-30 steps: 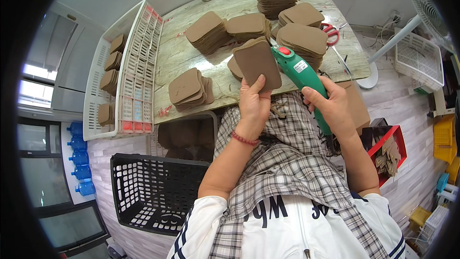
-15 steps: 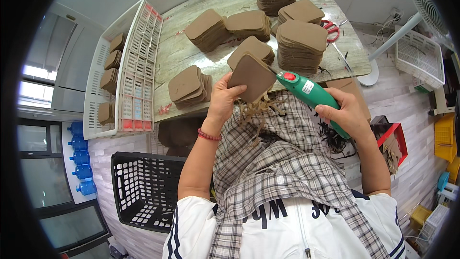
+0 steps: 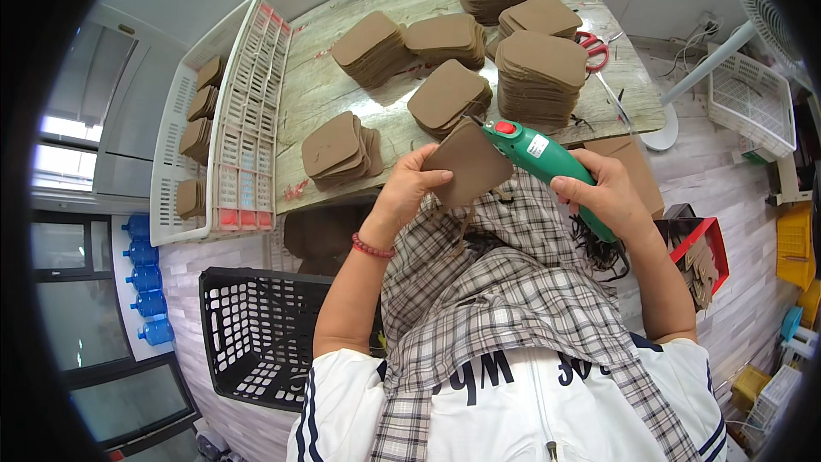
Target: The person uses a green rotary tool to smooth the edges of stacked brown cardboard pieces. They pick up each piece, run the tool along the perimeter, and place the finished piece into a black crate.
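Note:
My left hand pinches the left edge of a flat brown piece with rounded corners, held tilted over my lap. My right hand is wrapped round the body of green electric scissors with a red button on top. The tool's tip is at the piece's upper corner, touching or very close to it. Just beyond lies a stack of similar brown pieces, and a taller stack stands to its right. Pale scraps, partly hidden by the piece, hang on my checked apron.
More brown stacks cover the table; red-handled scissors lie at its right. A white crate with brown pieces stands at the left, a black crate below it. To the right are a red-rimmed box and a fan.
The brown piece has turned clockwise and come slightly lower and to the right in my left hand. The green electric scissors have shifted a little left and up, staying by its upper corner.

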The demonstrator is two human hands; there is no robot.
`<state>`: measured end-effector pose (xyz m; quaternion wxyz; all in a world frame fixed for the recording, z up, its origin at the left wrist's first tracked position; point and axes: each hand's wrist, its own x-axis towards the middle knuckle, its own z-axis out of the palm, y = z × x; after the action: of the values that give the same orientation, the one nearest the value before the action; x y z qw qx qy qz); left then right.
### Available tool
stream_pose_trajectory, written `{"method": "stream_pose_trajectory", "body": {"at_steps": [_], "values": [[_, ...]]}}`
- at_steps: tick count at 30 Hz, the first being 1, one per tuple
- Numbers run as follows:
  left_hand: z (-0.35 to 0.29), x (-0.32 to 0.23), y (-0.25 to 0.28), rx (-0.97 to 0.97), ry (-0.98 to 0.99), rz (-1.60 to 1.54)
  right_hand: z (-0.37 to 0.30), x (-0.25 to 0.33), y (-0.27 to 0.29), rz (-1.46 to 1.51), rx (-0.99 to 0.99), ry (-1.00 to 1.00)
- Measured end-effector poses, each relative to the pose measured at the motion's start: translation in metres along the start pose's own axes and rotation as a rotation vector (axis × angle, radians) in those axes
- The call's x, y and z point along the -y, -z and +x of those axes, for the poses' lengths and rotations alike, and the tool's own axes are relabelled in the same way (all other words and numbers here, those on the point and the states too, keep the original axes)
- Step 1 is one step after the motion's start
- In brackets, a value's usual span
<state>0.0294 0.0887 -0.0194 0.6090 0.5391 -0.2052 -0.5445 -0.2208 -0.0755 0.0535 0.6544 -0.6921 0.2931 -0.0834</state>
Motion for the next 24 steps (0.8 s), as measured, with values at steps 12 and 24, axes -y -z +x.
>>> {"method": "stream_pose_trajectory", "body": {"at_steps": [12, 24], "values": [[-0.008, -0.025, 0.025, -0.204, -0.246, -0.047, -0.002, -0.005, 0.003, 0.089, 0.111, -0.070], [-0.008, -0.025, 0.016, -0.090, -0.140, 0.007, 0.000, -0.010, -0.005, 0.057, 0.140, -0.073]]}}
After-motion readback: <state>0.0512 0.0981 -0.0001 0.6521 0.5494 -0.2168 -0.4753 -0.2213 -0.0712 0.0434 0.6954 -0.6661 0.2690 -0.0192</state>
